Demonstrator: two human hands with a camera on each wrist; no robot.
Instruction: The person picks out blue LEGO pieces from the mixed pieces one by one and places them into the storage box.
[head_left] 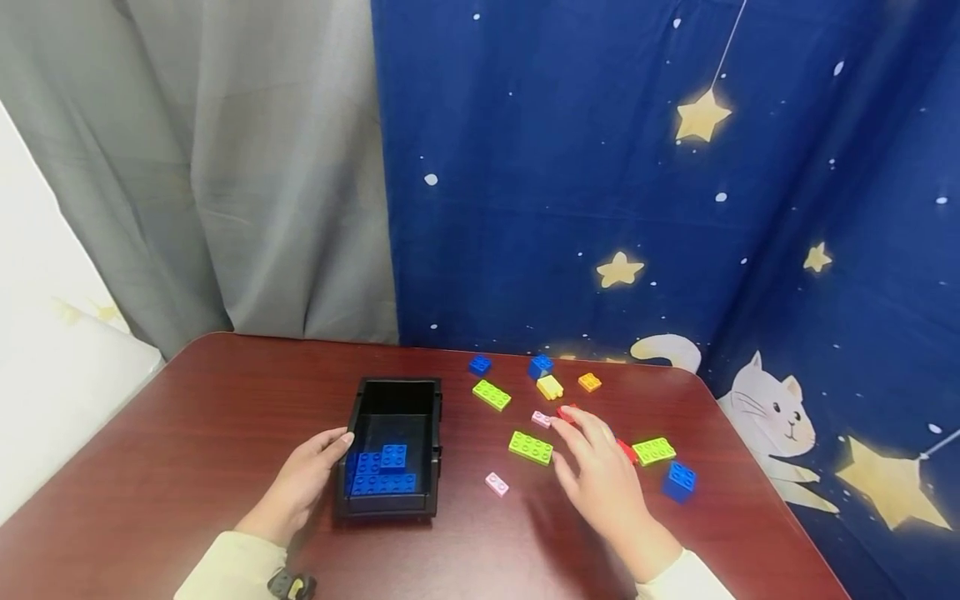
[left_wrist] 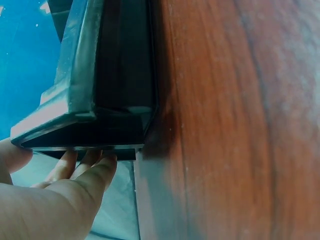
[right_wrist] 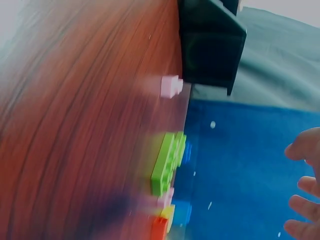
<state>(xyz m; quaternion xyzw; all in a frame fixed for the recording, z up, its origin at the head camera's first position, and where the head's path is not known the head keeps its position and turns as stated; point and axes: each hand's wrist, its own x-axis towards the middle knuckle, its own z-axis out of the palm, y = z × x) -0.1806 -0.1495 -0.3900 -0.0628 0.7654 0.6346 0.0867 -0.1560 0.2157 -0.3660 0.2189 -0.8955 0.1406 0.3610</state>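
My left hand (head_left: 303, 479) holds the black bin (head_left: 393, 505) by its left side, with the thumb on the rim. In the left wrist view its fingers touch the outside of the bin below that rim. Blue building bricks (head_left: 385, 483) lie in the near end of the bin. Above the table my right hand (head_left: 603, 475) has its fingers apart and holds nothing. Around it are red bricks (head_left: 627, 451), partly hidden by the hand, a small pink brick (head_left: 541, 419) and a lime green brick (head_left: 531, 447). The right wrist view shows its fingertips (right_wrist: 304, 205) away from the bricks.
Another pink brick (head_left: 497, 483) lies between bin and right hand. Farther back are a green brick (head_left: 491, 395), a yellow brick (head_left: 550, 387), an orange brick (head_left: 589, 382) and blue bricks (head_left: 480, 364). At right sit a green brick (head_left: 654, 451) and a blue brick (head_left: 679, 481). Curtains hang behind the table.
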